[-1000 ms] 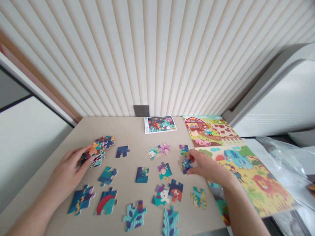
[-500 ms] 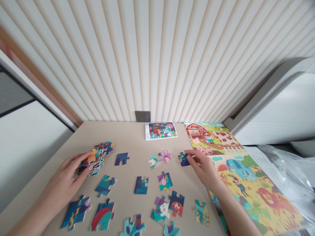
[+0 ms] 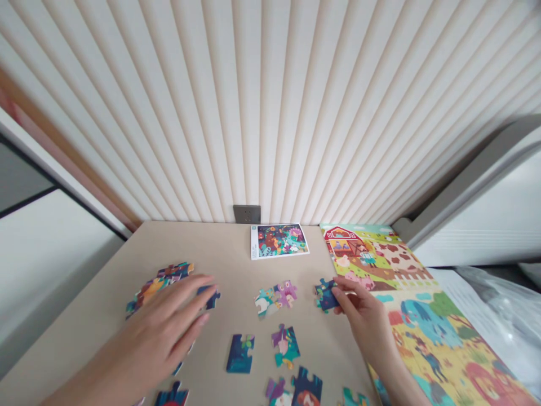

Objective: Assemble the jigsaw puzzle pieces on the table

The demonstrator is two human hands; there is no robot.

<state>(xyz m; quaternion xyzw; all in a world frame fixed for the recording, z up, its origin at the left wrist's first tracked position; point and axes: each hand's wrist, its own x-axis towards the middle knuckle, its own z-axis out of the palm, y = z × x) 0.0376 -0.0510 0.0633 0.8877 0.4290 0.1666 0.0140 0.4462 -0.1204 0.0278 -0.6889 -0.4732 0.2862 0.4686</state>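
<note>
My right hand (image 3: 363, 316) rests on the beige table (image 3: 236, 259) with its fingertips pinching a dark blue puzzle piece (image 3: 325, 294) beside the farm puzzle board (image 3: 406, 299). My left hand (image 3: 169, 327) lies flat with fingers stretched out, its fingertips over a dark blue piece (image 3: 210, 296). A stack of pieces (image 3: 156, 285) lies just left of that hand. Two joined pieces (image 3: 275, 296) sit between my hands. Loose pieces (image 3: 285, 344) lie nearer to me.
A small reference picture card (image 3: 279, 240) lies at the table's far edge below a grey wall socket (image 3: 247, 214). A ribbed white wall stands behind. A white appliance (image 3: 486, 220) and clear plastic wrap (image 3: 507, 321) are at the right.
My left hand left the stack and moved right, onto the dark blue piece. My right hand carried its piece away from me, up beside the board. The camera tilted up.
</note>
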